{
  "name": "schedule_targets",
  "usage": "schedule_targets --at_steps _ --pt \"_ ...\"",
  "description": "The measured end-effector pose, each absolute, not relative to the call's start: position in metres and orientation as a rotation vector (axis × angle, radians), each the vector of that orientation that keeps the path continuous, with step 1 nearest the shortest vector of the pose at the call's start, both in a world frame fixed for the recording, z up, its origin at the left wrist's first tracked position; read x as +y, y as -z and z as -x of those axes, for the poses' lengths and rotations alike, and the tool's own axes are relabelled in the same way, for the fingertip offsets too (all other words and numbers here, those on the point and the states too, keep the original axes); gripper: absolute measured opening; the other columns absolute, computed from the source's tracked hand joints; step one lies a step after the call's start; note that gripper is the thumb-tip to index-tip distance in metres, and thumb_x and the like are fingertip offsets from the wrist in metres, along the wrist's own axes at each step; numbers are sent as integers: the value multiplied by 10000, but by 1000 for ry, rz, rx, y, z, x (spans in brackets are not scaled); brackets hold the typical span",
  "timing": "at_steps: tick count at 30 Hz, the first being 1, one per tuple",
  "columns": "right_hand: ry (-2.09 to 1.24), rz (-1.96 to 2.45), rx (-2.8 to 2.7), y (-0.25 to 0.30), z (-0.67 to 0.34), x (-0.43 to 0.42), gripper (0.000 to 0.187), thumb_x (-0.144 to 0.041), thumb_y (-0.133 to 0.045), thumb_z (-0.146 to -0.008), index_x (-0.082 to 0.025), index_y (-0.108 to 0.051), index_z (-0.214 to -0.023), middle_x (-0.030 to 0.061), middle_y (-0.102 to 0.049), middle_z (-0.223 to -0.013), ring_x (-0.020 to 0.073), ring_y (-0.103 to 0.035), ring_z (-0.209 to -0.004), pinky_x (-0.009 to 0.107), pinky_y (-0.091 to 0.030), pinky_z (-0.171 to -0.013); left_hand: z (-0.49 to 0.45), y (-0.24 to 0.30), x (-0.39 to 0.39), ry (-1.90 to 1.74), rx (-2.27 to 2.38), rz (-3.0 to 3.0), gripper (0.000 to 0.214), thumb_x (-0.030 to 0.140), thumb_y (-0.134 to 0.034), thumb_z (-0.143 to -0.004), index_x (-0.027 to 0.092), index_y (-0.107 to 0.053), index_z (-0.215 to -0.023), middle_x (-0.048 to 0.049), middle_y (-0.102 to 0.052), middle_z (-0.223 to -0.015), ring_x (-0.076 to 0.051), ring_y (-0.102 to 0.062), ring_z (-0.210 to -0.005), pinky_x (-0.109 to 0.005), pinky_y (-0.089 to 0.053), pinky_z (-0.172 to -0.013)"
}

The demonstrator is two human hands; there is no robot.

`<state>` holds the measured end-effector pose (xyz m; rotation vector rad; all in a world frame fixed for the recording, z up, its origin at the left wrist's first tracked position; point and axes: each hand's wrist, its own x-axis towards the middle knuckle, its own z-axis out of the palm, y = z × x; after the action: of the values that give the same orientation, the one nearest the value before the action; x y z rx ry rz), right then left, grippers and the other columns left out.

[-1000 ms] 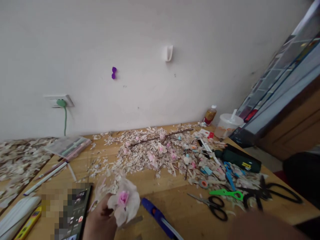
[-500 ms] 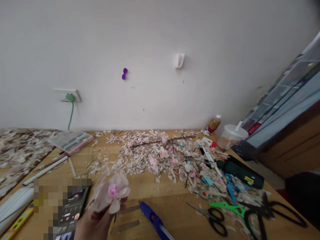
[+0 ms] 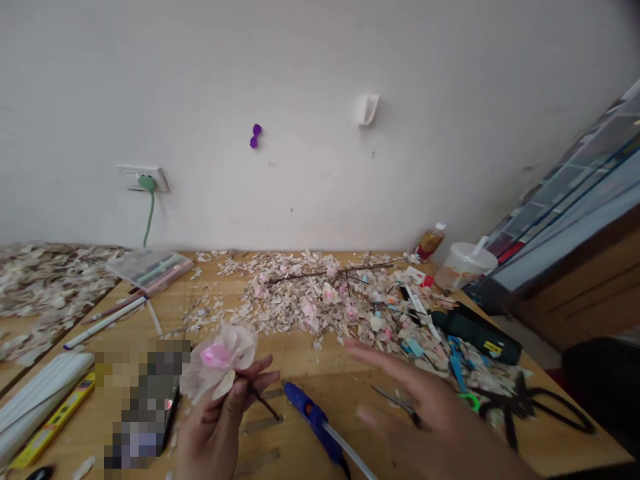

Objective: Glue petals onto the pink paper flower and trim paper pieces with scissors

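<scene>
My left hand [image 3: 220, 420] is closed on the dark stem of a pale paper flower [image 3: 220, 360] with a pink centre, held up near the front of the wooden table [image 3: 300, 367]. My right hand [image 3: 425, 413] hovers low at the right with its fingers stretched out and apart, holding nothing. It is above small black-handled scissors [image 3: 400, 403] and just right of a blue glue gun [image 3: 315, 420]. A pile of pale paper scraps with small pink blossoms and a thin twig [image 3: 320, 293] covers the table's middle.
A phone [image 3: 150, 407] lies at the front left beside a white case [image 3: 40, 393] and pencils. Green scissors [image 3: 470, 400], large black scissors [image 3: 545, 407], a dark green pouch [image 3: 475, 330], a bottle [image 3: 430, 241] and a lidded cup [image 3: 463, 263] crowd the right. More scraps [image 3: 45, 287] lie far left.
My right hand has come into view over the scissors, fingers spread. My left hand has turned the flower and moved it a little left; its stem now shows between the fingers.
</scene>
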<state>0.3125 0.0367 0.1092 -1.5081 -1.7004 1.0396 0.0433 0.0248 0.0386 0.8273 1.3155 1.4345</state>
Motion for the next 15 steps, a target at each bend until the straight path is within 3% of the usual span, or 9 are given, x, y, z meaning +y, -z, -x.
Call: schedule_targets --at_steps 4,7,9,12,15 --pt "-1181 1446 -1635 -96 -278 40 435 -423 -596 -879 -258 -585 -1281 72 -634 -1242 239 -594 -1144 405 -459 -1000 -58 -45 31 -1452 1096 -615 387 484 -815 -645 149 -744 -824 -128 -767 -1007 -292 -745 -821 -384 -616 -804" --pt "-1362 1265 -1568 -98 -259 42 318 -321 -582 -889 -239 -628 -1193 55 -686 -1091 194 -661 -969 321 -522 -858 -66 -48 34 -1412 1023 -525 392 441 -851 -611 141 -736 -834 -128 -770 -982 -289 -740 -852 -370 -613 -812" --pt "-1410 1208 -1522 -100 -247 39 340 -244 -617 -851 -251 -624 -1191 34 -700 -1036 178 -674 -914 279 -531 -787 -69 -50 32 -1387 976 -514 386 424 -863 -601 143 -735 -832 -121 -772 -960 -290 -734 -886 -359 -612 -813" --pt "-1354 1127 -1547 -99 -230 30 332 -138 -625 -805 -250 -652 -1116 6 -717 -973 161 -680 -882 236 -521 -752 -73 -52 24 -1362 934 -524 390 432 -854 -613 153 -736 -859 -118 -769 -973 -298 -722 -932 -361 -616 -798" --pt "-1029 1257 -1725 -91 -219 19 212 -102 -565 -835 -231 -685 -953 6 -725 -914 152 -677 -835 220 -489 -736 -75 -54 11 -1340 925 -568 382 441 -834 -643 156 -736 -877 -123 -761 -1014 -307 -706 -981 -368 -610 -810"
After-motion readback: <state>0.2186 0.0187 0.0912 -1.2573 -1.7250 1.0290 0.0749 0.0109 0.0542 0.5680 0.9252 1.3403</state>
